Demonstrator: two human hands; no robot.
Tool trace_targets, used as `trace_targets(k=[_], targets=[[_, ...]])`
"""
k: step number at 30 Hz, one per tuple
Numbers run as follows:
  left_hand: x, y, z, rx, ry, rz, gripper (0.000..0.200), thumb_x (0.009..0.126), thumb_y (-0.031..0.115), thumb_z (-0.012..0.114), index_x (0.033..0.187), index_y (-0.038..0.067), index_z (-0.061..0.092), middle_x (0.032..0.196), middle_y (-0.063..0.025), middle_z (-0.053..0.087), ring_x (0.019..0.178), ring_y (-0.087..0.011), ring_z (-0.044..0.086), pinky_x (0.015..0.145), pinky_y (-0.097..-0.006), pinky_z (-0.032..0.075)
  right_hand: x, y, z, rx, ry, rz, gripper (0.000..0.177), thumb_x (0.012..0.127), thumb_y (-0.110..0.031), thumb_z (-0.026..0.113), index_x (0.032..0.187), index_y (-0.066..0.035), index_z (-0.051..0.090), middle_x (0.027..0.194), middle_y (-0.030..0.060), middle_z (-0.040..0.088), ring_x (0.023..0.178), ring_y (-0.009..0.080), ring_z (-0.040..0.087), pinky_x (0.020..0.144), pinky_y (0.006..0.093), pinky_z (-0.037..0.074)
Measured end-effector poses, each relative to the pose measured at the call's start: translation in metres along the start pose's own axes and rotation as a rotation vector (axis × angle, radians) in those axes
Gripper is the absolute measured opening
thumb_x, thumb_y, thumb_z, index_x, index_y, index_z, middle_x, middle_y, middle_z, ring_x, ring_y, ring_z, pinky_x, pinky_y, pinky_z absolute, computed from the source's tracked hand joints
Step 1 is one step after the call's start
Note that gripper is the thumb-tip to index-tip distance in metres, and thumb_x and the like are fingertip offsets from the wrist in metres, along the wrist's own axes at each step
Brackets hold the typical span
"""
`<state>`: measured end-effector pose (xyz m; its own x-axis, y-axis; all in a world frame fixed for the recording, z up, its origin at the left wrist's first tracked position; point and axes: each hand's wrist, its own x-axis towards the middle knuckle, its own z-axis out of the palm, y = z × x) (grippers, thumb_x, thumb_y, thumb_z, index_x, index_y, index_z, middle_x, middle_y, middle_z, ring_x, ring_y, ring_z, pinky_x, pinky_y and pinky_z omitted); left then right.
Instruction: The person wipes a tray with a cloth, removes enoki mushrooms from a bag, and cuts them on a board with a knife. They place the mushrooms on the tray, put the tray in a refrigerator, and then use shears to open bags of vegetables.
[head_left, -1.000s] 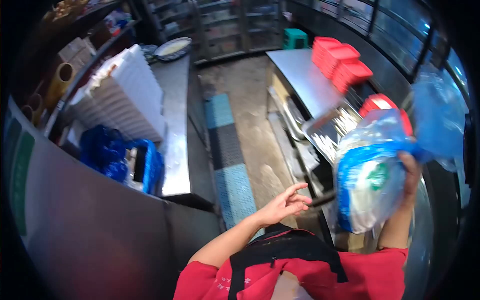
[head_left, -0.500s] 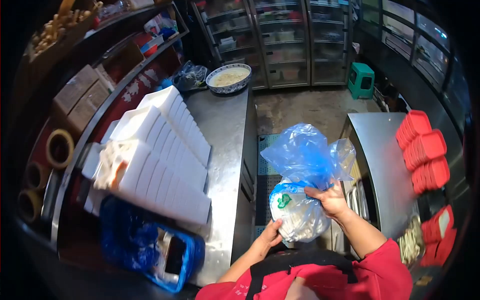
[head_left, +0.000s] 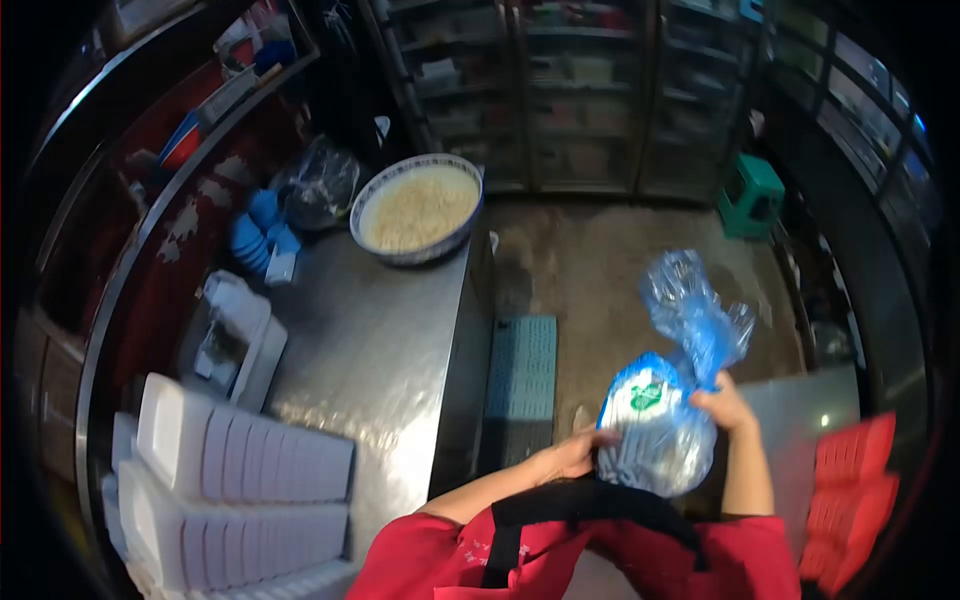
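Plastic bag [head_left: 655,430] found suspended before my black apron [head_left: 590,503], right of the table [head_left: 370,345]. My right hand [head_left: 730,403] is closed around its gathered neck; my left hand [head_left: 575,455] touches its left side, but I cannot tell how far closed.

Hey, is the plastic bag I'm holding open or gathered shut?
Gathered shut: the plastic bag narrows to a bunched neck at your right hand, with loose blue plastic flaring beyond. Whether it's knotted, I can't tell.
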<state>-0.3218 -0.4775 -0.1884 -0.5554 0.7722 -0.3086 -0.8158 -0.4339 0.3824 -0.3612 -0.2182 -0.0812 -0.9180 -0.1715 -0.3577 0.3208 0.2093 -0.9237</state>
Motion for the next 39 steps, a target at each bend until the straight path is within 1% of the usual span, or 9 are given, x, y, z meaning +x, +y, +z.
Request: trace_targets(k=[7, 12, 20, 25, 27, 29, 31, 35, 39], targets=[[0.083, 0.177, 0.017, -0.052, -0.023, 0.064, 0.057, 0.081, 0.033, 0.057, 0.127, 0.001, 0.042, 0.12, -0.0142, 0.054, 0.107, -0.0249, 0.054, 0.095, -0.0396, 0.04, 0.164, -0.11, -0.053, -0.095, -0.101, -0.104, 0.052, 0.066, -0.017, 0.071, 0.112, -0.001, 0.052, 0.099, 0.0059, 0.057, 0.093, 0.0154, 0.053, 0.082, 0.0293, 0.042], [0.133, 0.332, 0.03, 0.06, 0.104, 0.222, 0.073, 0.086, 0.062, 0.034, 0.132, 0.005, 0.038, 0.13, -0.013, 0.046, 0.118, -0.0238, 0.047, 0.099, -0.0391, 0.036, 0.291, -0.203, -0.064, -0.332, -0.209, -0.206, 0.045, 0.069, -0.024, 0.073, 0.103, 0.001, 0.058, 0.088, 0.006, 0.061, 0.079, 0.0135, 0.056, 0.072, 0.0293, 0.046], [0.209, 0.561, -0.019, 0.296, 0.175, 0.29, 0.071, 0.084, 0.063, 0.039, 0.123, 0.004, 0.048, 0.121, -0.0115, 0.054, 0.11, -0.0207, 0.053, 0.094, -0.0353, 0.041, 0.471, -0.29, -0.063, -0.575, 0.04, -0.416, 0.03, 0.076, -0.021, 0.07, 0.094, 0.001, 0.062, 0.081, 0.0067, 0.064, 0.075, 0.0114, 0.057, 0.07, 0.0293, 0.048], [0.293, 0.672, -0.044, 0.455, 0.271, 0.21, 0.058, 0.086, 0.053, 0.048, 0.118, 0.006, 0.052, 0.112, -0.0094, 0.058, 0.101, -0.018, 0.056, 0.087, -0.0343, 0.046, 0.538, -0.309, -0.086, -0.424, 0.235, -0.514, 0.02, 0.074, -0.011, 0.066, 0.09, 0.0, 0.061, 0.077, 0.0085, 0.063, 0.073, 0.011, 0.055, 0.07, 0.0298, 0.047], [0.309, 0.719, -0.038, 0.915, 0.573, 0.16, 0.049, 0.086, 0.048, 0.052, 0.117, 0.01, 0.051, 0.104, -0.0068, 0.059, 0.091, -0.0145, 0.057, 0.075, -0.0315, 0.049, 0.568, -0.318, -0.095, -0.404, 0.268, -0.502, 0.018, 0.074, -0.009, 0.065, 0.089, 0.0, 0.061, 0.076, 0.009, 0.063, 0.072, 0.0112, 0.055, 0.069, 0.0299, 0.047], [0.327, 0.772, -0.045, 0.93, 0.556, 0.289, 0.043, 0.083, 0.039, 0.06, 0.115, 0.012, 0.05, 0.1, -0.0041, 0.058, 0.083, -0.0121, 0.057, 0.066, -0.0278, 0.049, 0.599, -0.32, -0.104, -0.435, 0.34, -0.374, 0.018, 0.073, -0.009, 0.065, 0.088, 0.0, 0.061, 0.072, 0.0096, 0.062, 0.069, 0.0114, 0.056, 0.067, 0.0299, 0.047], [0.338, 0.824, -0.049, 0.978, 0.617, 0.457, 0.062, 0.078, 0.041, 0.066, 0.123, 0.004, 0.043, 0.097, -0.0063, 0.057, 0.081, -0.0134, 0.056, 0.063, -0.0277, 0.047, 0.637, -0.307, -0.116, -0.41, 0.384, -0.385, 0.016, 0.072, -0.007, 0.064, 0.086, 0.0, 0.061, 0.07, 0.0101, 0.062, 0.067, 0.0121, 0.056, 0.065, 0.0302, 0.047], [0.372, 0.932, -0.056, 0.967, 0.815, 0.684, 0.066, 0.079, 0.033, 0.066, 0.131, 0.009, 0.034, 0.101, -0.0055, 0.056, 0.079, -0.0118, 0.055, 0.062, -0.0273, 0.046, 0.71, -0.294, -0.153, -0.452, 0.433, -0.43, 0.015, 0.068, -0.002, 0.057, 0.083, 0.0, 0.061, 0.068, 0.0116, 0.061, 0.064, 0.0145, 0.057, 0.063, 0.0314, 0.047], [0.431, 1.04, -0.097, 1.267, 1.223, 1.142, 0.083, 0.073, 0.033, 0.072, 0.137, 0.007, 0.026, 0.112, -0.0136, 0.05, 0.09, -0.0187, 0.052, 0.074, -0.0299, 0.045, 0.769, -0.303, -0.186, -0.38, 0.425, -0.426, 0.016, 0.067, 0.0, 0.056, 0.082, 0.0, 0.061, 0.068, 0.0118, 0.06, 0.065, 0.0154, 0.058, 0.062, 0.0314, 0.047]])
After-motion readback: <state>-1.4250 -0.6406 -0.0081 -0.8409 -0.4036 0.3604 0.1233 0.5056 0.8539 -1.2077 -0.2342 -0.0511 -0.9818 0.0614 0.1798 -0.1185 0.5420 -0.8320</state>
